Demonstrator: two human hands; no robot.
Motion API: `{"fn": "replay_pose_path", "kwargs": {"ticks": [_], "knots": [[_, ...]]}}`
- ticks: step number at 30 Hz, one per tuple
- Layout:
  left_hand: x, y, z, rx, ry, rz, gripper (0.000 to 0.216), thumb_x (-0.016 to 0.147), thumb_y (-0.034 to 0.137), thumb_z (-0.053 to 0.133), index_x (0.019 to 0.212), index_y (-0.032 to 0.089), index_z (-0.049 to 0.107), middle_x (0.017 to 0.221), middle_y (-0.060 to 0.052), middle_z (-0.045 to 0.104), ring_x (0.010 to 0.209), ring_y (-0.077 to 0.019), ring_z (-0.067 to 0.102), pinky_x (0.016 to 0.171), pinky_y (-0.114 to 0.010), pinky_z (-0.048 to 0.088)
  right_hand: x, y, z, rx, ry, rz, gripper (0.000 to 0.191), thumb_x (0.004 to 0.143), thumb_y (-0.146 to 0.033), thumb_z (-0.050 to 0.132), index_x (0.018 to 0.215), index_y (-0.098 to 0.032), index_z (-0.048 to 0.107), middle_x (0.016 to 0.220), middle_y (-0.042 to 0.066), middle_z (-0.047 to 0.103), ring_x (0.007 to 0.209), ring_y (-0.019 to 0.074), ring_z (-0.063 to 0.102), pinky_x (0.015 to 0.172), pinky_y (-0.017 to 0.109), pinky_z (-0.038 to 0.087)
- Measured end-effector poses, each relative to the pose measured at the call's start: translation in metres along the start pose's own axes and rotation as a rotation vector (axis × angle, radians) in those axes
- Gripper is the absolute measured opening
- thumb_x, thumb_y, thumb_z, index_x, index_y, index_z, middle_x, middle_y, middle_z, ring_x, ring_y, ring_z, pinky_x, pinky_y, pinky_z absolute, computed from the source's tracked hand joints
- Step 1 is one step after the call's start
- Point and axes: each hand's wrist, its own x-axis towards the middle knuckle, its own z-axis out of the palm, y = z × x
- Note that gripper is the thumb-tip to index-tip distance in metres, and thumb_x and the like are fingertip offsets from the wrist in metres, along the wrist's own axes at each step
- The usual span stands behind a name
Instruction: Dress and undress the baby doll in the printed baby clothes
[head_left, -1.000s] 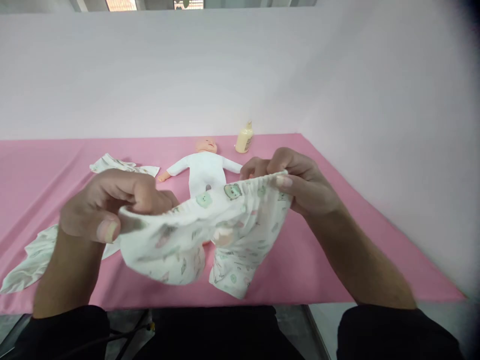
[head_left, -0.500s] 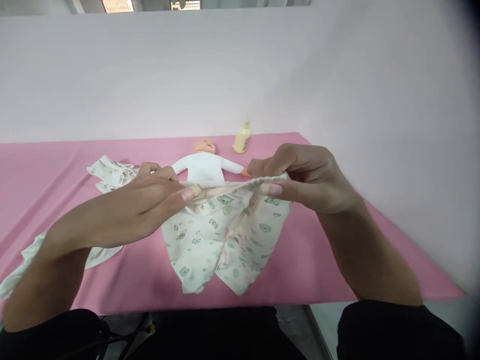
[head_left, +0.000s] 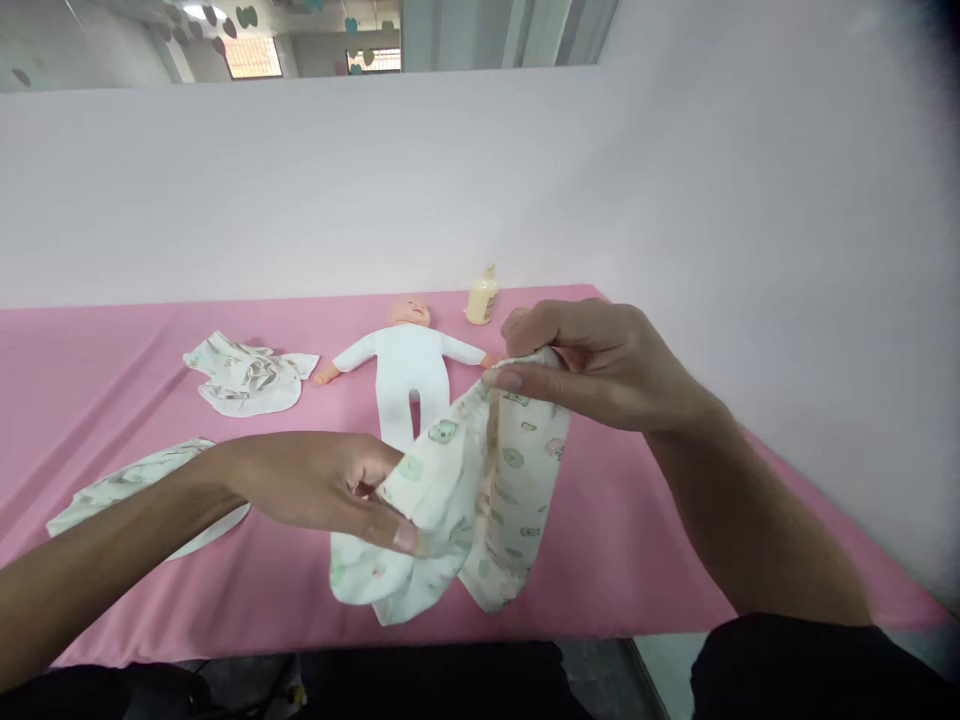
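White baby shorts point(head_left: 514, 470) with small green animal prints hang in front of me. Their waistband is pinched between the thumb and fingers of my right hand point(head_left: 611, 375), at the upper right. Lower down and to the left, my left hand point(head_left: 326, 490) grips the cloth with its thumb in front; its other fingers are partly hidden behind the fabric. The left part of the shorts is bunched and folded, while a leg on the right hangs loose. Beyond them lies a baby doll point(head_left: 397, 360) with a white cloth body, on its back with arms spread.
A pink cloth point(head_left: 637, 540) covers the table. Behind the doll stands a pale yellow pump bottle point(head_left: 481, 298). A crumpled printed garment point(head_left: 251, 378) lies to the left, with another light printed garment point(head_left: 135, 485) nearer, partly under my left forearm. A white wall point(head_left: 300, 190) rises behind.
My left hand has gone from the waistband down to the lower cloth, and the shorts' left side now droops and folds. My right hand keeps the waistband. The view has tilted up slightly.
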Motion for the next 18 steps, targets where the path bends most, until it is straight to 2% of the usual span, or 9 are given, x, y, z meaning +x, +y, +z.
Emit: {"fn": "replay_pose_path", "kwargs": {"ticks": [1,3,7,10,12,15,18], "knots": [[-0.002,0.002,-0.002,0.027,-0.010,-0.035,0.036,0.086,0.055,0.067,0.079,0.021,0.066,0.069,0.002,0.059,0.062,-0.0140,0.056,0.060,-0.026,0.046,-0.002,0.002,-0.001,-0.003,0.014,0.020,0.031,0.089,-0.044,0.072,0.072,-0.023,0.057,0.060,-0.005,0.042,0.053,0.0085,0.035,0.049,0.028,0.028],[-0.009,0.001,-0.007,0.143,0.089,-0.100,0.033,0.090,0.054,0.064,0.085,0.022,0.068,0.076,0.001,0.062,0.068,-0.0145,0.057,0.066,-0.026,0.047,-0.006,0.006,-0.004,-0.013,0.045,0.060,0.033,0.088,-0.047,0.072,0.072,-0.023,0.056,0.060,-0.005,0.042,0.053,0.0097,0.035,0.048,0.029,0.028],[-0.031,-0.008,-0.023,0.536,0.480,-0.025,0.025,0.088,0.047,0.071,0.082,0.022,0.072,0.085,0.000,0.066,0.089,-0.0188,0.057,0.086,-0.031,0.044,-0.016,0.010,-0.010,-0.094,0.072,0.125,0.036,0.089,-0.052,0.069,0.072,-0.023,0.056,0.061,-0.003,0.043,0.055,0.0111,0.036,0.050,0.029,0.030],[-0.042,-0.012,-0.036,0.704,0.725,0.084,0.014,0.086,0.035,0.076,0.082,0.022,0.074,0.084,0.001,0.067,0.096,-0.0183,0.054,0.090,-0.031,0.040,-0.019,0.014,-0.012,-0.230,0.078,0.176,0.039,0.088,-0.054,0.069,0.071,-0.022,0.055,0.062,-0.003,0.043,0.058,0.0122,0.038,0.054,0.029,0.032],[-0.043,-0.013,-0.042,0.707,0.898,0.086,0.010,0.084,0.030,0.078,0.083,0.021,0.074,0.083,0.002,0.067,0.096,-0.0169,0.054,0.087,-0.029,0.040,-0.019,0.020,-0.011,-0.334,0.117,0.187,0.042,0.087,-0.056,0.070,0.069,-0.022,0.051,0.065,-0.002,0.044,0.062,0.0134,0.041,0.057,0.029,0.034],[-0.034,-0.015,-0.044,0.649,1.150,0.113,0.010,0.081,0.022,0.080,0.079,0.019,0.071,0.083,0.003,0.066,0.091,-0.0142,0.056,0.083,-0.027,0.042,-0.015,0.030,-0.006,-0.444,0.250,0.152,0.047,0.083,-0.057,0.073,0.068,-0.022,0.047,0.074,0.002,0.048,0.074,0.0171,0.047,0.064,0.030,0.039],[-0.020,-0.020,-0.041,0.461,1.304,0.178,0.014,0.079,0.017,0.079,0.078,0.017,0.065,0.091,0.002,0.065,0.083,-0.0117,0.059,0.074,-0.025,0.045,-0.009,0.035,-0.002,-0.436,0.389,0.199,0.044,0.084,-0.056,0.072,0.070,-0.022,0.048,0.081,0.004,0.051,0.077,0.0184,0.049,0.062,0.031,0.039]]}}
